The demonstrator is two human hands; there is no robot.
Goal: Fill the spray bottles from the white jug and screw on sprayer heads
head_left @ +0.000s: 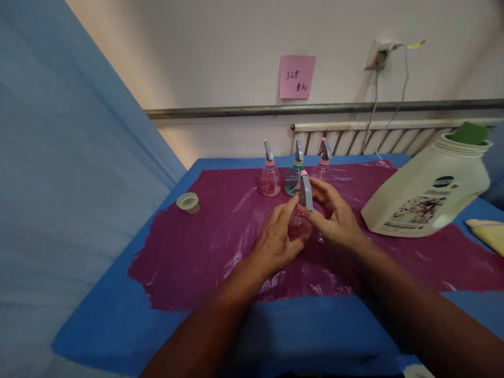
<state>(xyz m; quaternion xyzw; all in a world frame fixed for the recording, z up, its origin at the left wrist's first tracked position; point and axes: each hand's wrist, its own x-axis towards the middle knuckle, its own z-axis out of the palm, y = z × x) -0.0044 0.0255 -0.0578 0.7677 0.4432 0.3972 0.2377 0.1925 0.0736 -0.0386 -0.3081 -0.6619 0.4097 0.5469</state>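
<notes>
A clear pink spray bottle point(298, 227) with a grey and pink trigger head stands upright between my hands. My left hand point(277, 236) is wrapped round the bottle's body from the left. From the right, my right hand point(334, 212) closes its thumb and fingers about the neck, just under the head; part of the grip is hidden. Behind them stand a pink spray bottle point(270, 181), a teal spray bottle point(292, 180) and another pink spray bottle point(321, 171), the last partly covered by my right hand.
Purple plastic sheeting point(197, 262) covers much of the blue table point(102, 310). A pale cap point(188, 202) lies at left. At right are a large cream jug point(425, 189), with something green in its mouth, and a yellow cloth point(488, 233). A blue curtain point(66, 157) hangs left; a rail point(236, 111) crosses the wall.
</notes>
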